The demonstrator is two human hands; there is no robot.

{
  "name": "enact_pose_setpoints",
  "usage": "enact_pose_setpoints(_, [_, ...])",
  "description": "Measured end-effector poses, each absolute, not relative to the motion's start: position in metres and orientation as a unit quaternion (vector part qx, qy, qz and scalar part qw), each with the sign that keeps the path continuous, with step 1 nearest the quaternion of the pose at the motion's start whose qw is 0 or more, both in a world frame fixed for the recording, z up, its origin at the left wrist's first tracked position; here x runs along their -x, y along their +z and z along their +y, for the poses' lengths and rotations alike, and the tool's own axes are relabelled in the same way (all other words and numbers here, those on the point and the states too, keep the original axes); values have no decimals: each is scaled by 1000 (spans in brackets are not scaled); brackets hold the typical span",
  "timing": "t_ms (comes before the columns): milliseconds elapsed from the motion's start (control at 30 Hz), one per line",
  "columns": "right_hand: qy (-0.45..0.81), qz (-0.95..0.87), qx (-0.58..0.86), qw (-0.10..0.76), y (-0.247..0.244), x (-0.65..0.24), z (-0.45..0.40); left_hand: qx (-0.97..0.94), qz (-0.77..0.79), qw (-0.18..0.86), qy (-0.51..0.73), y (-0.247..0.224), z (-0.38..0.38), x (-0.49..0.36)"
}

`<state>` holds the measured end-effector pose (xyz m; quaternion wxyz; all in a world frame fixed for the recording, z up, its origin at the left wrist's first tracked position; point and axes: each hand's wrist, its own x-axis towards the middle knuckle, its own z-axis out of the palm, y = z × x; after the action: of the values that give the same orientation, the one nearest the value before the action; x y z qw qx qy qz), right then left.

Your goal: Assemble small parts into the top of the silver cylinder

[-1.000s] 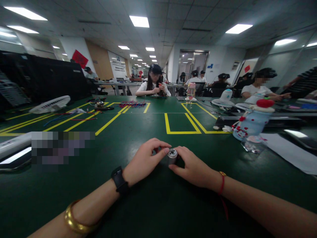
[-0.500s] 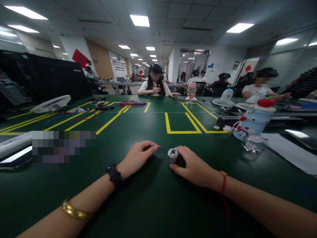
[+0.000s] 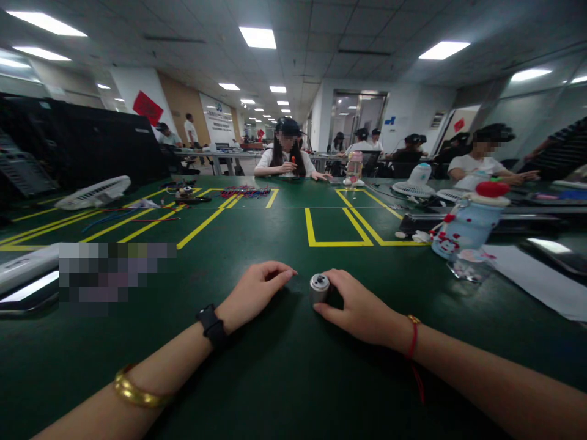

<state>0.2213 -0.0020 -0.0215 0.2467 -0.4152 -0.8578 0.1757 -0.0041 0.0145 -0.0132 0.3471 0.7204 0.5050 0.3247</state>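
Observation:
A small silver cylinder [image 3: 318, 292], which looks like a small electric motor, stands upright on the green table [image 3: 284, 366]. Dark holes and a raised centre show on its top face. Thumb and fingers of my right hand [image 3: 355, 305] are closed around its right side. To the left of it, apart from the cylinder, my left hand [image 3: 252, 290] is pinched, thumb against forefinger. Whether something tiny sits between those fingertips I cannot make out.
Yellow tape [image 3: 342, 244] marks the table beyond my hands. A blue bottle [image 3: 474, 223] and paper [image 3: 541, 281] lie right. Red and blue wires [image 3: 245, 193] lie further back; a white fan [image 3: 94, 192] is left. Across the table a person [image 3: 287, 150] holds an orange-tipped tool.
My hands and the silver cylinder stay practically where they were. Across the table, the person's hand has shifted slightly, and a standing person has appeared in the left background.

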Motion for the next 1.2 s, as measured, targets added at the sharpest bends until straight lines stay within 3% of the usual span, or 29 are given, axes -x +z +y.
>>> enact_pose_setpoints(800, [166, -862, 406, 254, -24, -220, -1, -765, 446, 370, 280, 1, 1, -11])
enact_pose_setpoints(1200, [158, -863, 405, 259, -25, -219, -1, -792, 422, 253, 361, 10, -4, -28])
